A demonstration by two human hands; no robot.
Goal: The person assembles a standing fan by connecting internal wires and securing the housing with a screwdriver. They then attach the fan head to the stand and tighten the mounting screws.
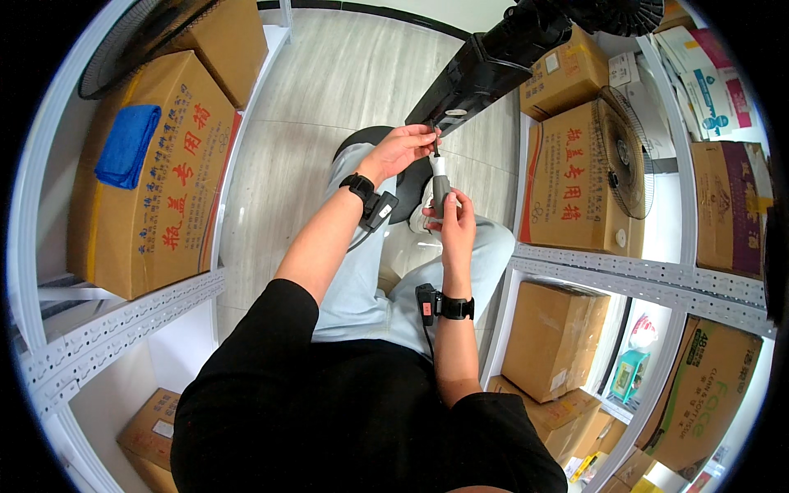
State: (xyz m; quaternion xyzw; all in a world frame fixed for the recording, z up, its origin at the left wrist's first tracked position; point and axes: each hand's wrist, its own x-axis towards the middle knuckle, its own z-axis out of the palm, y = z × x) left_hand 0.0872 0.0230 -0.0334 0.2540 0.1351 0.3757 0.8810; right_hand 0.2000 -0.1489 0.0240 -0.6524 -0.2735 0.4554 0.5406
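In my right hand (454,215) is what looks like a screwdriver (440,187), with a grey handle, a white collar and a thin dark shaft. My fingers wrap around its handle, and the shaft points away from me. At the far end my left hand (406,148) pinches the dark shaft near its tip; anything small between those fingertips is hidden. Just beyond the fingertips, the lower end of a tilted black column (475,78), possibly part of a standing fan, comes down from the upper right. Whether the tip touches it I cannot tell.
Metal shelves (136,316) with cardboard boxes (177,172) flank me on both sides. A folded blue cloth (129,146) lies on a left box. A round fan grille (623,153) leans on the right shelf. Grey floor (316,70) runs between; a dark round base (362,141) lies near my feet.
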